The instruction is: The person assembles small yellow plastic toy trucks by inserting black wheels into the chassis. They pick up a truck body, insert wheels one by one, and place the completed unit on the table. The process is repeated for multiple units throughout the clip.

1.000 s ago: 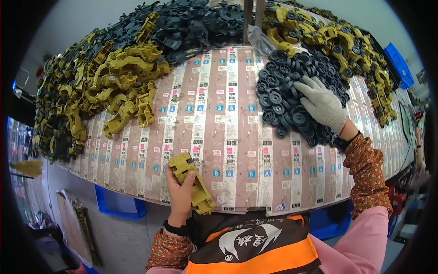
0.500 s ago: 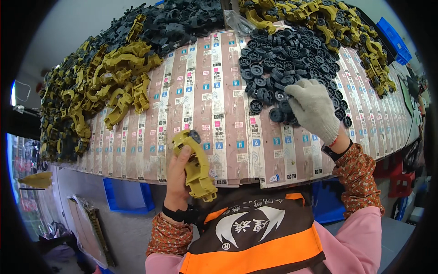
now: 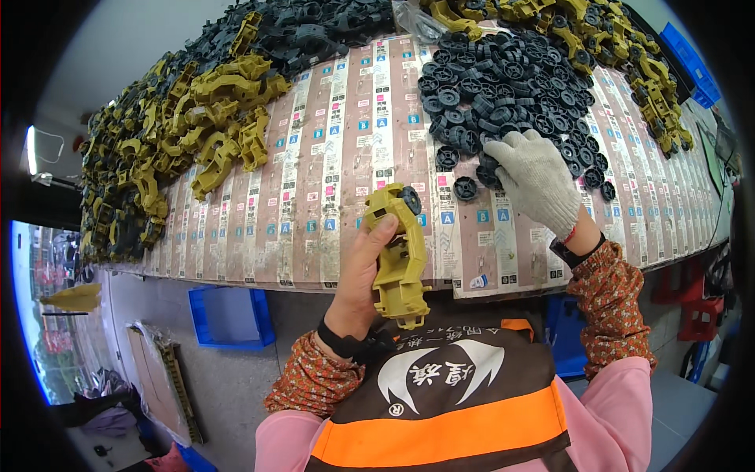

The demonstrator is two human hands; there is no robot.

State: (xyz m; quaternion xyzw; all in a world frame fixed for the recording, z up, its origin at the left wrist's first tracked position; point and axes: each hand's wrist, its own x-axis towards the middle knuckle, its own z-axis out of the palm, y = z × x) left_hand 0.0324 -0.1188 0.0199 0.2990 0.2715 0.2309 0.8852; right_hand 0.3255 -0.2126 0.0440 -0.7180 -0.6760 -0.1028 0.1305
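Note:
Before me, near the table's front edge, my left hand [image 3: 366,263] is closed around a yellow plastic toy vehicle body [image 3: 403,263]. It is held upright on end, its hollow side showing, with one dark wheel [image 3: 410,200] at its upper right. My right hand [image 3: 539,181], in a pale knitted glove, is over the near edge of a heap of dark toy wheels [image 3: 503,86]. Its fingers are bent among the wheels, and their tips are partly hidden, so what they hold cannot be made out. A loose wheel [image 3: 465,188] lies left of the glove.
Yellow toy bodies [image 3: 228,94] are piled at the left, with dark plastic parts [image 3: 314,31] behind. More yellow bodies with wheels [image 3: 653,94] line the far right. A clear plastic bag [image 3: 417,22] lies at the back. A blue bin [image 3: 230,316] stands below the table [image 3: 314,204].
My left hand has moved right and up with the toy body, bringing it closer to the wheels. My right hand stays at the heap, its fingers shifted slightly. The view has shifted a little.

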